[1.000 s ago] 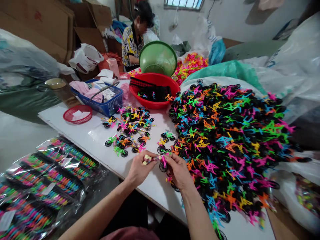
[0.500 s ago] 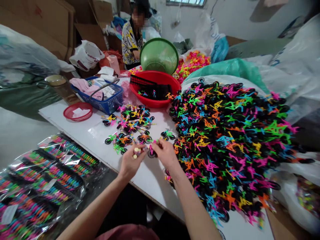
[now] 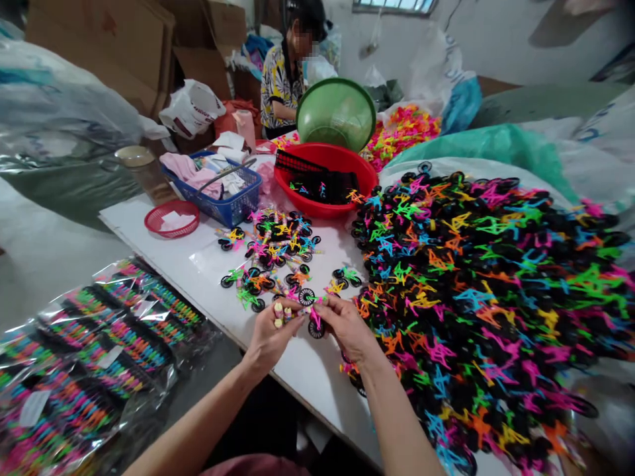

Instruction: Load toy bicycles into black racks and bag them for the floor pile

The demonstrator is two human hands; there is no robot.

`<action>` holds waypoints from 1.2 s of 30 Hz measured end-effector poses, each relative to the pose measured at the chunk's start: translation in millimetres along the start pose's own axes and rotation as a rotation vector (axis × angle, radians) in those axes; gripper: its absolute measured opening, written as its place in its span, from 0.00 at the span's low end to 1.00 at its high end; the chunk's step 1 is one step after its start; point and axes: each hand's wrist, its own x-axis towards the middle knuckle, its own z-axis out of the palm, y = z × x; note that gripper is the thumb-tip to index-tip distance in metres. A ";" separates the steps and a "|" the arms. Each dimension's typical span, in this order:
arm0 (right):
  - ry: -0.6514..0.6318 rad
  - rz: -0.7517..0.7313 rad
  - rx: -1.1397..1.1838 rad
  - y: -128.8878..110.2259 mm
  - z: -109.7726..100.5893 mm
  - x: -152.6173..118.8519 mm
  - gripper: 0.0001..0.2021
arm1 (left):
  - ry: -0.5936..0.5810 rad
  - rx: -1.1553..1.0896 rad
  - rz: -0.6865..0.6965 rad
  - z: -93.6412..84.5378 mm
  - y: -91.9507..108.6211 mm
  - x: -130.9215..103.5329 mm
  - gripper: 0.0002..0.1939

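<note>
My left hand [image 3: 272, 336] is closed around several thin sticks [image 3: 279, 313] with pale yellow ends, which poke out between its fingers. Pinched in my right hand [image 3: 344, 325] is a small pink toy bicycle [image 3: 316, 324] with black spoked wheels. The fingertips of both hands almost meet at it, and the left ones seem to hold a stick against its frame. Just beyond them, a loose cluster of toy bicycles [image 3: 278, 239], some with pale sticks on them, lies on the white table [image 3: 208, 264]. A large heap of toy bicycles [image 3: 476, 291] rises beside my right hand.
A red basin [image 3: 364, 192] with black items, a green bowl [image 3: 337, 112], a blue basket [image 3: 238, 201] and a small red basket [image 3: 173, 228] stand further back. Clear bags of packed colourful toys [image 3: 114, 337] lie lower left. Another person [image 3: 282, 79] works behind the table.
The view has swung a little left, so the scene sits further right. The pink toy bicycle has come lower between my hands, and its wheel shows more fully.
</note>
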 end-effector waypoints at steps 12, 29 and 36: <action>0.157 -0.371 -0.724 -49.5 7.0 64.1 0.12 | 0.266 0.004 -0.036 -10.7 -11.8 11.0 0.20; 0.136 -0.342 -0.891 -19.9 -51.0 19.2 0.08 | -0.232 -0.228 -0.250 9.3 -17.5 9.9 0.21; -0.015 -0.065 -0.244 -2.1 -23.5 -11.1 0.15 | -0.307 -0.291 -0.229 5.6 -15.2 9.0 0.15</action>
